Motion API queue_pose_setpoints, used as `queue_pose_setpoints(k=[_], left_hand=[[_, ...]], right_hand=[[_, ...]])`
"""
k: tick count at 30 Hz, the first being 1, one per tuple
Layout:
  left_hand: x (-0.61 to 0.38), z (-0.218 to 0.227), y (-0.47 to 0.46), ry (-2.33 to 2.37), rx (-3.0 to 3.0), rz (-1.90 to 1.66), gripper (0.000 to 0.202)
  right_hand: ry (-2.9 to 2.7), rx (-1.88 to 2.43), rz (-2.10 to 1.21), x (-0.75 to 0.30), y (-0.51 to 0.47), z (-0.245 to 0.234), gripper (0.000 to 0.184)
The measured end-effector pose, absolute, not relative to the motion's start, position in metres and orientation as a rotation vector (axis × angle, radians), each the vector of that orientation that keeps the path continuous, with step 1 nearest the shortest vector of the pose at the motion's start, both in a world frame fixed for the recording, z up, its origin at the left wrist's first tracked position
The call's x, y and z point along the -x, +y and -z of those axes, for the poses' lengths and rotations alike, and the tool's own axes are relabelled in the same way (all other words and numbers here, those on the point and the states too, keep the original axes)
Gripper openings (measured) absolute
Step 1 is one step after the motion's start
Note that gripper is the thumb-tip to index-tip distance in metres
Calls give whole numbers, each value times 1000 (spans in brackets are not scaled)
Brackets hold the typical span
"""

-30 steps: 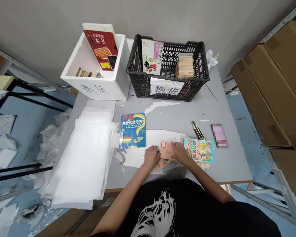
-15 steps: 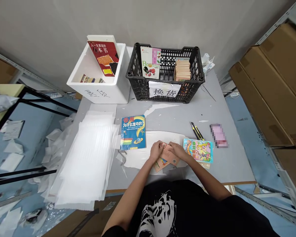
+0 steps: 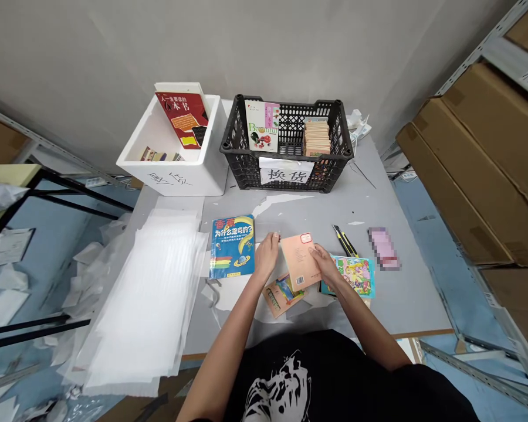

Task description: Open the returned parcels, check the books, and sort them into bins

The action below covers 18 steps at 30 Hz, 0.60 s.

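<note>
A thin peach-coloured book (image 3: 298, 264), with a red-framed label at its top and a barcode at the bottom, is lifted over the table. My right hand (image 3: 325, 262) grips its right edge, thumb on the cover. Just off the opposite edge is my left hand (image 3: 266, 255), its fingers stretched upward and holding nothing. Partly covered by the held book, another peach book (image 3: 278, 298) with a colourful picture lies flat. Left of my left hand rests a blue book (image 3: 232, 249) with a banana on its cover. Colourful picture books (image 3: 357, 275) are stacked beside my right wrist.
White foam sheets (image 3: 136, 310) are piled at the left. Behind stand a white foam box (image 3: 171, 180) and a black plastic crate (image 3: 286, 176), both containing books. A yellow-black cutter knife (image 3: 345, 241) and a pink blurred phone-like object (image 3: 384, 248) lie at the right.
The held book has turned more upright and now shows its label and barcode. My left hand has come off it towards the left, uncovering more of the peach book below. The view has shifted slightly.
</note>
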<state>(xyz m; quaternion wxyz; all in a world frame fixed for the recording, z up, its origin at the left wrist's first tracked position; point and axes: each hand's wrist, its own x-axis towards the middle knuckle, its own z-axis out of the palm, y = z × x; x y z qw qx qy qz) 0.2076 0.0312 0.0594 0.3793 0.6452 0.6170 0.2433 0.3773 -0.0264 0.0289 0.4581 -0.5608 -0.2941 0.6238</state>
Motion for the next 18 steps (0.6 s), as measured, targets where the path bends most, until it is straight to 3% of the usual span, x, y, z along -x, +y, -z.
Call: queue_pose_setpoints(k=[7,18], left_hand=[[-228,-73,-1,1534,-1486,-785,37],[-224,-93,17,1650,-1560,-911,32]], right_hand=[[-745,1353,-1397,-372,-23,-54,32],[-765,1346,-1354,-367,-32,-57,33]])
